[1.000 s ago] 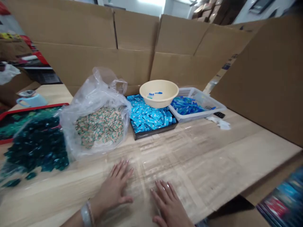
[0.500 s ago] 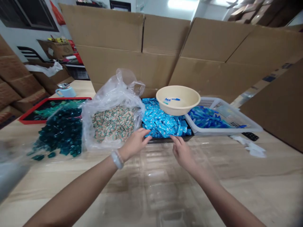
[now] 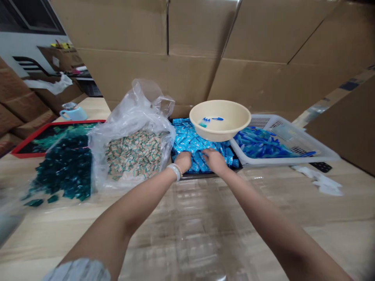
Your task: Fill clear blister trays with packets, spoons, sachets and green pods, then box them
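Both my hands reach into a black tray (image 3: 205, 175) heaped with small light-blue packets (image 3: 187, 138). My left hand (image 3: 183, 160), a pale band at its wrist, is curled down onto the packets with fingers bent. My right hand (image 3: 213, 160) lies next to it on the pile, its fingers also bent into the packets. What either hand grips is hidden under the fingers. A cream bowl (image 3: 231, 127) with a few blue pieces inside rests on the tray's far right part.
A clear bag of tan-and-green packets (image 3: 133, 152) stands left of the tray, then dark-green packets (image 3: 67, 168) and a red tray (image 3: 26, 142). A white basket (image 3: 310, 154) of blue sticks lies right. Cardboard walls stand behind. Clear plastic sheets (image 3: 202, 234) lie on the table.
My hands went from flat on the near table to the black tray, then into the blue packets. The view shifted forward and left.
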`<action>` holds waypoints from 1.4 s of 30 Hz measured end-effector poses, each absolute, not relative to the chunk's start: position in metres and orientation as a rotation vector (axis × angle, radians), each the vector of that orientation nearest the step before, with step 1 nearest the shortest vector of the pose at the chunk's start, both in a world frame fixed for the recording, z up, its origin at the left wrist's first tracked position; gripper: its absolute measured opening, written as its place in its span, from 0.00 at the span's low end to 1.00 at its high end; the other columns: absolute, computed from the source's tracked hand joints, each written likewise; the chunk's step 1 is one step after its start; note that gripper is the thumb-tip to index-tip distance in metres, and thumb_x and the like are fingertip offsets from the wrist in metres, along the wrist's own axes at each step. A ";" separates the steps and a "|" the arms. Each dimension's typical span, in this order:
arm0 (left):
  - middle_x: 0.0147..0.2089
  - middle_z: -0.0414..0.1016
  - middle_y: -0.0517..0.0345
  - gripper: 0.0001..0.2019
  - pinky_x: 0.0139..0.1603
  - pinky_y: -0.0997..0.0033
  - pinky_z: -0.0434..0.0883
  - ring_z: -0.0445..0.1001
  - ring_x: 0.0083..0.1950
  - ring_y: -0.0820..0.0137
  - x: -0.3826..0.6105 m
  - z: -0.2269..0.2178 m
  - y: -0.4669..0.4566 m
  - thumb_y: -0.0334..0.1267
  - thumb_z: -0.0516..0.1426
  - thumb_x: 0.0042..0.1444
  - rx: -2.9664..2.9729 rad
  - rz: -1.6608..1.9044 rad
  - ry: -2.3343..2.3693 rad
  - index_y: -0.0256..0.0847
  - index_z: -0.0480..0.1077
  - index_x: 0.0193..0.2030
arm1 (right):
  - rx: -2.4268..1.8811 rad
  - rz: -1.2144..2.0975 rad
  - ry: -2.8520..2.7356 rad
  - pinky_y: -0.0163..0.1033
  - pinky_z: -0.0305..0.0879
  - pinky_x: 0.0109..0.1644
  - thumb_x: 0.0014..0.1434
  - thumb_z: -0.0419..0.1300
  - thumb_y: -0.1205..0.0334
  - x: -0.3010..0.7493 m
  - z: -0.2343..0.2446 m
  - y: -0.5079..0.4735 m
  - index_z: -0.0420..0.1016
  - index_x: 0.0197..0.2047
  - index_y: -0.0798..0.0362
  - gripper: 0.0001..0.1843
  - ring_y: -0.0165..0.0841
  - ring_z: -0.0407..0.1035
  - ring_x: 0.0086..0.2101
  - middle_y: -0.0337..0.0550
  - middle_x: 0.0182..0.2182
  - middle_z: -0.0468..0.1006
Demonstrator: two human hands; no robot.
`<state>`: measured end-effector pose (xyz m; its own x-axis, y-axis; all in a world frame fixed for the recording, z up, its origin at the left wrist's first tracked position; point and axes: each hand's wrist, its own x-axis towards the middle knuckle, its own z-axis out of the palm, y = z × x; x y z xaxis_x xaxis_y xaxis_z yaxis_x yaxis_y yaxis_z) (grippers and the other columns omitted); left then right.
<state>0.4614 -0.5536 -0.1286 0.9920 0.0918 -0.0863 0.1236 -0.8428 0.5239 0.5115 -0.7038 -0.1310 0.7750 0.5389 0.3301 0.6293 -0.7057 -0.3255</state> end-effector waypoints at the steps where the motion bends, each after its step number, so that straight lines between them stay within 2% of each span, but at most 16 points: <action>1: 0.43 0.72 0.40 0.14 0.46 0.67 0.65 0.71 0.44 0.62 0.464 -0.126 -0.546 0.27 0.53 0.49 2.541 -0.051 0.148 0.28 0.69 0.43 | -2.518 -0.320 -0.858 0.34 0.59 0.37 0.57 0.49 0.65 0.509 -0.123 -0.711 0.72 0.39 0.61 0.13 0.30 0.66 0.33 0.48 0.34 0.70; 3: 0.44 0.72 0.44 0.16 0.46 0.69 0.65 0.70 0.45 0.65 0.465 -0.120 -0.532 0.29 0.51 0.51 2.480 0.019 0.169 0.30 0.68 0.47 | -2.477 -0.328 -0.858 0.36 0.60 0.39 0.57 0.49 0.64 0.496 -0.107 -0.728 0.72 0.38 0.60 0.13 0.31 0.66 0.35 0.49 0.35 0.70; 6: 0.40 0.73 0.48 0.19 0.36 0.73 0.67 0.71 0.36 0.70 0.446 -0.105 -0.512 0.36 0.48 0.55 2.294 0.119 0.207 0.30 0.64 0.51 | -2.389 -0.104 -1.113 0.34 0.61 0.37 0.58 0.49 0.63 0.455 -0.096 -0.751 0.72 0.35 0.55 0.12 0.30 0.65 0.33 0.44 0.32 0.69; 9: 0.28 0.71 0.56 0.19 0.24 0.78 0.62 0.65 0.25 0.75 0.400 -0.093 -0.496 0.43 0.49 0.53 1.980 0.057 0.195 0.32 0.69 0.44 | -2.461 0.063 -1.398 0.35 0.60 0.35 0.59 0.46 0.66 0.415 -0.106 -0.751 0.72 0.37 0.52 0.13 0.31 0.64 0.32 0.44 0.31 0.69; 13: 0.25 0.68 0.59 0.19 0.18 0.79 0.56 0.59 0.21 0.78 0.331 -0.097 -0.471 0.48 0.51 0.49 1.852 -0.117 0.339 0.34 0.71 0.38 | -2.660 -0.130 -1.726 0.42 0.58 0.40 0.57 0.47 0.71 0.398 -0.136 -0.726 0.70 0.44 0.54 0.15 0.37 0.62 0.38 0.48 0.36 0.70; 19: 0.25 0.68 0.61 0.17 0.23 0.79 0.57 0.61 0.24 0.77 0.273 -0.119 -0.433 0.45 0.57 0.44 1.854 -0.090 0.436 0.35 0.72 0.37 | -2.625 -0.185 -1.791 0.43 0.55 0.42 0.56 0.46 0.73 0.382 -0.136 -0.691 0.67 0.49 0.57 0.18 0.38 0.61 0.39 0.51 0.38 0.70; 21: 0.26 0.69 0.60 0.17 0.22 0.79 0.57 0.61 0.23 0.77 0.260 -0.122 -0.427 0.47 0.57 0.44 1.750 -0.096 0.514 0.35 0.72 0.36 | -2.545 -0.074 -1.715 0.41 0.55 0.43 0.56 0.46 0.74 0.371 -0.132 -0.667 0.64 0.51 0.54 0.20 0.37 0.62 0.40 0.49 0.37 0.70; 24: 0.27 0.71 0.59 0.20 0.19 0.79 0.57 0.61 0.21 0.78 0.242 -0.125 -0.423 0.50 0.56 0.45 1.477 -0.067 0.662 0.36 0.71 0.39 | -2.375 0.234 -1.644 0.37 0.58 0.41 0.55 0.47 0.74 0.363 -0.135 -0.615 0.61 0.52 0.54 0.21 0.33 0.64 0.39 0.45 0.37 0.72; 26: 0.27 0.71 0.58 0.20 0.21 0.78 0.60 0.63 0.21 0.76 0.233 -0.128 -0.426 0.49 0.55 0.46 1.270 0.001 0.742 0.36 0.69 0.41 | -2.294 0.359 -1.640 0.37 0.59 0.42 0.54 0.49 0.73 0.362 -0.140 -0.584 0.64 0.49 0.53 0.18 0.33 0.64 0.39 0.45 0.37 0.72; 29: 0.28 0.71 0.58 0.17 0.26 0.77 0.65 0.67 0.26 0.74 0.226 -0.133 -0.439 0.45 0.56 0.47 1.048 0.233 0.804 0.35 0.69 0.41 | -2.190 0.348 -1.454 0.41 0.59 0.44 0.54 0.53 0.68 0.345 -0.142 -0.559 0.68 0.42 0.53 0.11 0.35 0.64 0.40 0.47 0.38 0.71; 32: 0.34 0.72 0.57 0.17 0.31 0.77 0.66 0.69 0.31 0.74 0.226 -0.135 -0.464 0.42 0.55 0.49 1.024 0.512 0.787 0.36 0.69 0.44 | -1.877 0.646 -0.957 0.38 0.63 0.32 0.55 0.52 0.57 0.302 -0.139 -0.562 0.63 0.41 0.52 0.11 0.31 0.66 0.28 0.40 0.28 0.70; 35: 0.37 0.73 0.57 0.20 0.31 0.77 0.66 0.68 0.31 0.75 0.219 -0.135 -0.482 0.42 0.53 0.51 1.208 0.591 0.757 0.40 0.65 0.51 | -1.584 0.972 -0.535 0.34 0.59 0.20 0.51 0.54 0.48 0.267 -0.137 -0.593 0.60 0.36 0.51 0.16 0.28 0.60 0.17 0.32 0.18 0.64; 38: 0.39 0.72 0.57 0.19 0.34 0.74 0.66 0.69 0.33 0.73 0.195 -0.139 -0.478 0.43 0.52 0.53 1.580 0.523 0.665 0.42 0.64 0.52 | -1.714 0.763 -0.222 0.36 0.60 0.24 0.46 0.57 0.46 0.267 -0.139 -0.659 0.63 0.30 0.52 0.17 0.29 0.63 0.20 0.35 0.19 0.68; 40: 0.41 0.72 0.55 0.17 0.40 0.69 0.65 0.68 0.39 0.69 0.177 -0.144 -0.467 0.42 0.53 0.52 1.924 0.350 0.470 0.43 0.67 0.48 | -1.896 0.449 -0.014 0.36 0.60 0.29 0.44 0.58 0.46 0.278 -0.141 -0.711 0.66 0.27 0.53 0.18 0.30 0.63 0.24 0.38 0.21 0.69; 42: 0.40 0.72 0.55 0.15 0.44 0.65 0.64 0.67 0.42 0.67 0.166 -0.150 -0.459 0.42 0.53 0.53 2.225 0.162 0.199 0.44 0.68 0.47 | -1.973 0.295 0.075 0.36 0.59 0.30 0.44 0.58 0.46 0.287 -0.147 -0.751 0.67 0.26 0.54 0.17 0.30 0.62 0.24 0.37 0.21 0.68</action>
